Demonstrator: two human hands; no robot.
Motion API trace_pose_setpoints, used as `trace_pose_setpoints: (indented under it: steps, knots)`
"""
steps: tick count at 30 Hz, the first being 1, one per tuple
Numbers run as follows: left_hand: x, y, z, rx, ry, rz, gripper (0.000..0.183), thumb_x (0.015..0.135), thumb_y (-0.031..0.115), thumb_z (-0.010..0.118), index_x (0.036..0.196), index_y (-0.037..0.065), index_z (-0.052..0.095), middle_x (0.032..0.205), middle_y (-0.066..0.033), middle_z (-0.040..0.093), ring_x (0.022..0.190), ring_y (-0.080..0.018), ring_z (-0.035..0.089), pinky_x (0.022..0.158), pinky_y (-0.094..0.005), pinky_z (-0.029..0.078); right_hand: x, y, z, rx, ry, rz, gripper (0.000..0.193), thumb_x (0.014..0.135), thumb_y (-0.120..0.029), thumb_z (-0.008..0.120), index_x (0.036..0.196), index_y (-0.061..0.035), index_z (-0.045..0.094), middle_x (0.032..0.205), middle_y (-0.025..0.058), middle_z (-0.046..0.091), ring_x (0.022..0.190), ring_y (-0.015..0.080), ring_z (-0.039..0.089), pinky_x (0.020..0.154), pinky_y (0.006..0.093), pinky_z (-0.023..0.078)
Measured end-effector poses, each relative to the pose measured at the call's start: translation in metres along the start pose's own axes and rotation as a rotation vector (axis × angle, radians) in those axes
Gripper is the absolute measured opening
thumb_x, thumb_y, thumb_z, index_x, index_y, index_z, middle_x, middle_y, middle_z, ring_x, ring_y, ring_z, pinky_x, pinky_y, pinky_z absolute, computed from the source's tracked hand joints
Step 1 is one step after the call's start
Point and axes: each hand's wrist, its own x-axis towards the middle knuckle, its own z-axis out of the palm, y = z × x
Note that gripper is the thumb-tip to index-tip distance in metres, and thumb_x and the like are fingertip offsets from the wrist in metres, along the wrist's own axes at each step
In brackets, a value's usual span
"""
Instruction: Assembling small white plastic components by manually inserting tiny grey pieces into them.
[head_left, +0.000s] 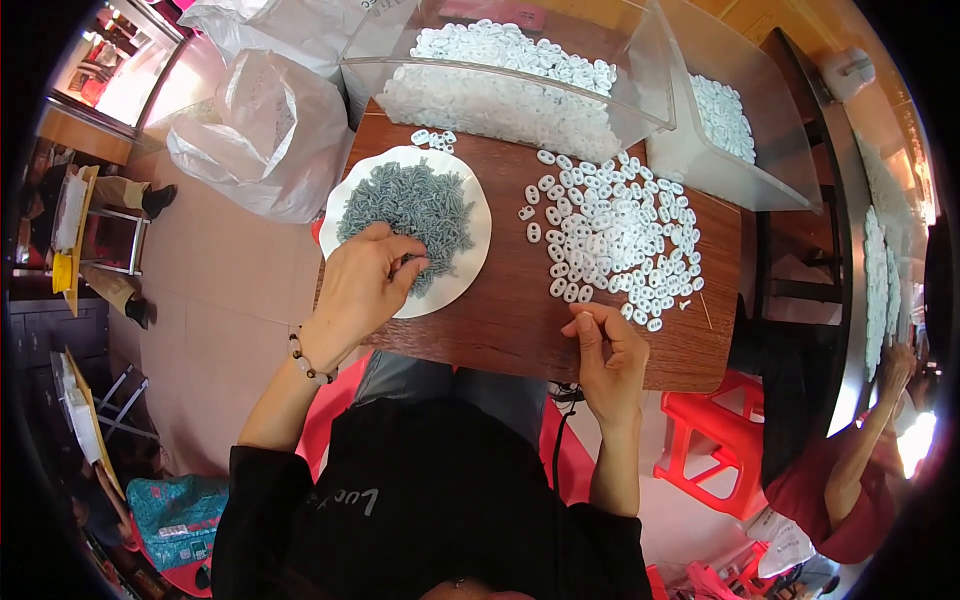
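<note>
A white plate (479, 225) at the table's left side bears a heap of small grey-blue screw-like pieces (405, 205). My left hand (362, 278) is over the plate's near part, fingers pinched at the heap's edge; what they hold is hidden. By the table's near edge my right hand (612, 352) is closed in a pinch, and anything in it is too small to name. Just beyond that hand lies a spread of white oval pieces (615, 235), each with two holes. A few more white ovals (433, 138) rest behind the plate.
A clear bin (500, 110) full of white pieces stands at the table's back, with another bin (740, 165) to its right. A thin stick (706, 310) lies right of the ovals. White plastic bags (270, 140) stand left, a red stool (715, 435) right. Another person's arm (865, 440) shows far right.
</note>
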Motion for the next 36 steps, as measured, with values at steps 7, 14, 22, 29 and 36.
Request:
trace_pose_setpoints:
  steps: [7, 14, 22, 29, 36]
  knots:
    - [0.002, -0.008, 0.005, 0.024, 0.076, 0.089, 0.009, 0.081, 0.006, 0.07, 0.089, 0.0, 0.069, 0.071, -0.0107, 0.052, 0.057, -0.0214, 0.053, 0.053, -0.0339, 0.041, -0.003, 0.006, 0.0, 0.177, -0.05, 0.122, 0.02, 0.092, -0.005, 0.061, 0.111, 0.0018, 0.06, 0.073, 0.0024, 0.063, 0.071, 0.0059, 0.056, 0.067, 0.02, 0.043]
    - [0.004, -0.002, 0.0, 0.024, 0.008, 0.068, 0.009, 0.081, 0.006, 0.069, 0.088, 0.0, 0.068, 0.073, -0.0117, 0.055, 0.056, -0.0209, 0.053, 0.052, -0.0324, 0.041, 0.0, 0.003, 0.002, 0.148, -0.038, 0.041, 0.018, 0.09, -0.006, 0.064, 0.106, 0.0023, 0.063, 0.086, 0.0073, 0.07, 0.078, 0.0092, 0.062, 0.075, 0.0217, 0.047]
    - [0.004, -0.001, 0.001, 0.002, 0.01, 0.046, 0.008, 0.081, 0.008, 0.068, 0.086, 0.002, 0.066, 0.071, -0.0116, 0.056, 0.059, -0.0268, 0.055, 0.056, -0.0378, 0.043, 0.006, -0.003, 0.002, 0.0, 0.017, -0.121, 0.006, 0.084, -0.004, 0.069, 0.09, -0.0012, 0.07, 0.08, 0.0088, 0.068, 0.07, 0.0189, 0.059, 0.065, 0.0291, 0.046]
    - [0.008, -0.002, 0.006, 0.044, 0.024, 0.1, 0.01, 0.082, 0.013, 0.066, 0.083, 0.002, 0.065, 0.078, -0.0146, 0.063, 0.072, -0.0347, 0.062, 0.063, -0.044, 0.047, 0.008, -0.006, 0.011, 0.016, -0.011, -0.133, 0.007, 0.083, -0.005, 0.07, 0.09, -0.0018, 0.07, 0.078, 0.0075, 0.067, 0.069, 0.0196, 0.057, 0.063, 0.0297, 0.045]
    - [0.01, -0.008, 0.004, -0.131, 0.133, 0.036, 0.009, 0.084, 0.009, 0.065, 0.083, 0.0, 0.063, 0.069, -0.0159, 0.058, 0.063, -0.0317, 0.059, 0.057, -0.0405, 0.045, 0.007, -0.005, 0.019, 0.182, -0.057, 0.042, 0.012, 0.089, -0.006, 0.065, 0.1, 0.0, 0.068, 0.081, 0.0051, 0.064, 0.074, 0.01, 0.059, 0.07, 0.0226, 0.045]
